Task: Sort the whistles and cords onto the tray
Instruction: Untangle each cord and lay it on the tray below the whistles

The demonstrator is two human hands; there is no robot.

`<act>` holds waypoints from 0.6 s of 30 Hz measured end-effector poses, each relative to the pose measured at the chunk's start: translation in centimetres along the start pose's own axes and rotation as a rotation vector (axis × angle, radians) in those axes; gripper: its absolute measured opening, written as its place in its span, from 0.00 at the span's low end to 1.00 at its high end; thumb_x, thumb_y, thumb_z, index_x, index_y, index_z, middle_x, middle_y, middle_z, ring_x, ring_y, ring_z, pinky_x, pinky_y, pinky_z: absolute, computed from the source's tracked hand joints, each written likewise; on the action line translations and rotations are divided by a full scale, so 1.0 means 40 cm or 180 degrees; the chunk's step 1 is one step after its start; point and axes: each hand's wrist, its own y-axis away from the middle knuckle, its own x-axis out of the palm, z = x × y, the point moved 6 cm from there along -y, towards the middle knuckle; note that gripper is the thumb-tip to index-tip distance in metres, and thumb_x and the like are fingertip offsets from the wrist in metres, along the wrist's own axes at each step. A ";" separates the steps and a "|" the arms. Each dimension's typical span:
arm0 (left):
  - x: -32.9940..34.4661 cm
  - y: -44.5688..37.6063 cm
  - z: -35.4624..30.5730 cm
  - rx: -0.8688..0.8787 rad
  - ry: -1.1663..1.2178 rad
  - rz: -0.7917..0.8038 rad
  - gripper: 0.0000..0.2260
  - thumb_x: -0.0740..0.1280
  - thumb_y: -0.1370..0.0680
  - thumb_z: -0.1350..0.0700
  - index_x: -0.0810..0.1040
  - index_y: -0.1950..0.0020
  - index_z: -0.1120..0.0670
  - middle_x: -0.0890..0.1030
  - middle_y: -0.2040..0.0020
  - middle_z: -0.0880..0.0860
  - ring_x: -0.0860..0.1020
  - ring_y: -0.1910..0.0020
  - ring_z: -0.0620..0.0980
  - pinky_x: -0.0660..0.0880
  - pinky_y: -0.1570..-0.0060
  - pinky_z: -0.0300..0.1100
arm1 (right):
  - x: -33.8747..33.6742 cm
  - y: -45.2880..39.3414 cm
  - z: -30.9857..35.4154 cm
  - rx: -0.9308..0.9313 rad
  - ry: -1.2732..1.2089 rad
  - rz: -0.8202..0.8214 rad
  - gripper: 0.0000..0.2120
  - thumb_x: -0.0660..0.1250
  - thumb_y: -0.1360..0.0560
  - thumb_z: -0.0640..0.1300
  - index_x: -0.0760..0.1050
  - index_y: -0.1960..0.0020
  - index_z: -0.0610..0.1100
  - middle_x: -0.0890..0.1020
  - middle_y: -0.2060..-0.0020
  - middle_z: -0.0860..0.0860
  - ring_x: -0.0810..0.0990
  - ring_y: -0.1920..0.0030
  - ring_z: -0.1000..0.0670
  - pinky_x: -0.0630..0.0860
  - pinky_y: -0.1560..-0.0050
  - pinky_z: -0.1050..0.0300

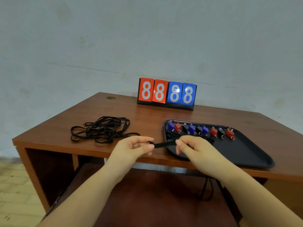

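The whistles appear sorted already: nine small red, blue and black plastic whistles (pixel 200 130) stand in a row along the 12 o'clock rim of the black rectangular plastic tray (pixel 255 154), so the step in hand is judged to be bundling one folded black fabric cord (pixel 164 143). It is stretched between the left hand (pixel 136 147) and the right hand (pixel 191 145), each pinching one end between thumb and curled fingers (pixel 150 146), just above the tray's 9 o'clock rim. The next move calls for laying this bundle on the tray below the whistles, then drawing one strand from the tangled heap of black cords (pixel 102 129) at 10 o'clock on the brown wooden tabletop (pixel 144 115).
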 end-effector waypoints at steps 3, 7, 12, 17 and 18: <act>0.009 0.044 0.030 -0.0063 -0.0093 -0.0001 0.09 0.71 0.29 0.63 0.81 0.50 0.52 0.83 0.66 0.49 0.82 0.63 0.42 0.76 0.57 0.32 | 0.033 0.054 -0.012 0.0008 -0.0235 -0.0110 0.16 0.56 0.20 0.50 0.74 0.64 0.49 0.74 0.72 0.64 0.72 0.68 0.63 0.65 0.65 0.68; 0.014 0.082 0.098 -0.0200 -0.0325 0.0082 0.10 0.72 0.30 0.64 0.80 0.50 0.54 0.83 0.67 0.50 0.81 0.64 0.42 0.74 0.59 0.29 | 0.113 0.112 -0.072 0.0189 -0.0516 -0.0265 0.16 0.57 0.21 0.50 0.73 0.65 0.49 0.74 0.74 0.58 0.71 0.70 0.60 0.65 0.67 0.66; 0.005 0.099 0.177 -0.0419 -0.0614 0.0192 0.08 0.72 0.29 0.64 0.81 0.52 0.54 0.83 0.68 0.51 0.81 0.65 0.42 0.74 0.59 0.29 | 0.241 0.156 -0.153 0.0511 -0.0729 -0.0132 0.17 0.57 0.21 0.51 0.73 0.67 0.52 0.76 0.69 0.52 0.75 0.67 0.56 0.70 0.62 0.60; 0.002 0.090 0.202 -0.0362 -0.1105 0.0401 0.07 0.72 0.29 0.60 0.81 0.54 0.50 0.84 0.66 0.50 0.82 0.64 0.42 0.74 0.57 0.30 | 0.255 0.159 -0.185 0.0520 -0.0743 -0.0044 0.17 0.58 0.21 0.52 0.74 0.66 0.51 0.78 0.67 0.52 0.76 0.63 0.56 0.72 0.57 0.59; 0.005 0.091 0.204 -0.0352 -0.1156 0.0442 0.07 0.72 0.28 0.60 0.81 0.54 0.50 0.83 0.67 0.50 0.82 0.64 0.41 0.74 0.58 0.29 | 0.257 0.161 -0.192 0.0536 -0.0710 -0.0003 0.17 0.58 0.21 0.52 0.74 0.66 0.51 0.78 0.67 0.51 0.76 0.64 0.56 0.72 0.57 0.59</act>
